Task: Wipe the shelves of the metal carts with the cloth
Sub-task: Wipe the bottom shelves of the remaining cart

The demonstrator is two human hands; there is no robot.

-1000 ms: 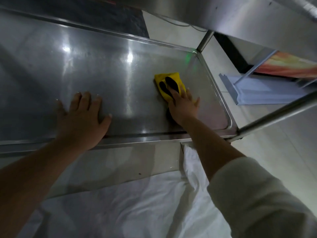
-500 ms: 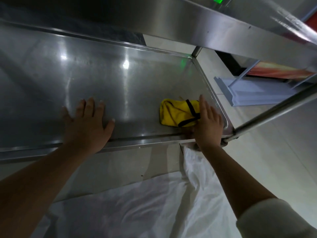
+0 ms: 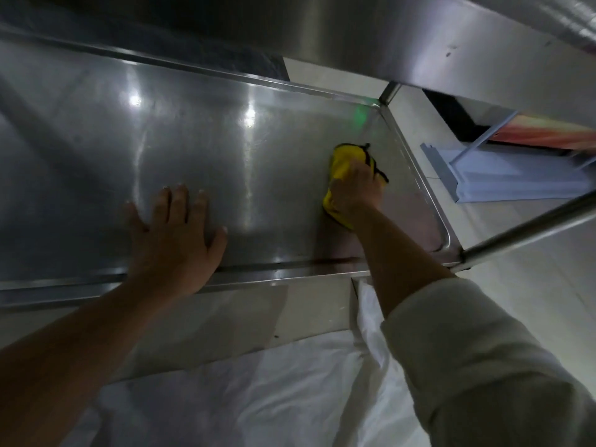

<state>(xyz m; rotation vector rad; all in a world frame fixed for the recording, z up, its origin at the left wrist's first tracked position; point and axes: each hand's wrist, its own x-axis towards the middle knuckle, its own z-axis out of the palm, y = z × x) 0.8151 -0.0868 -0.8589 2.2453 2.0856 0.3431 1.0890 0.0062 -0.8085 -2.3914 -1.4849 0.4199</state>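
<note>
Nearest to us, below both forearms, a white sheet lies spread under the cart, and our right arm wears a pale sleeve pushed up toward the elbow. Just past the sheet runs the near rim of the metal shelf. Our left hand crosses that rim and rests flat on the shelf, fingers straight and slightly spread, thumb out to the right, holding nothing. To the right of it, well apart, our right hand presses down on the yellow cloth, fingers curled over the bunched fabric; how tightly they grip we cannot tell. The cloth has a dark trim and lies on the shelf surface near the right-hand rim, showing beyond the knuckles and beside the wrist. Right of that hand, a round metal post slants up from the shelf's near corner. Beyond the hands, the far rim ends at another post, and an upper shelf hangs above. Farther right, a pale blue object lies on the floor.
</note>
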